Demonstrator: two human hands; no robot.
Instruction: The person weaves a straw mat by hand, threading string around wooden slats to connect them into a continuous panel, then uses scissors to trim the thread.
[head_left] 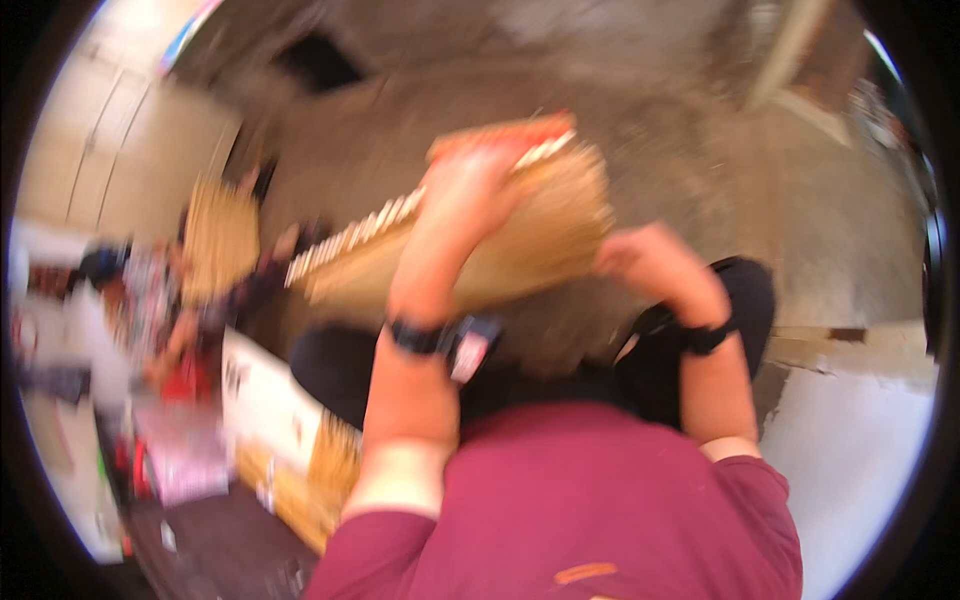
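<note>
A broad, flat tan bundle [530, 235], apparently of thin sticks or slats, is tilted in front of me. A row of pale ends runs along its upper edge, and an orange-red strip lies at the far end. My left hand [470, 190] is closed over that upper edge. Close to the bundle's right end is my right hand [650, 262], its fingers partly curled and smeared by motion. Whether it touches the bundle I cannot tell. Both wrists wear dark bands.
At the left, a person [140, 300] sits near another tan bundle [222, 240]. A white board or box side [268, 400] and more tan pieces [290, 490] lie at my lower left, beside a dark surface [215, 540]. Worn concrete floor [660, 120] spreads ahead. A pale surface [850, 450] is at right.
</note>
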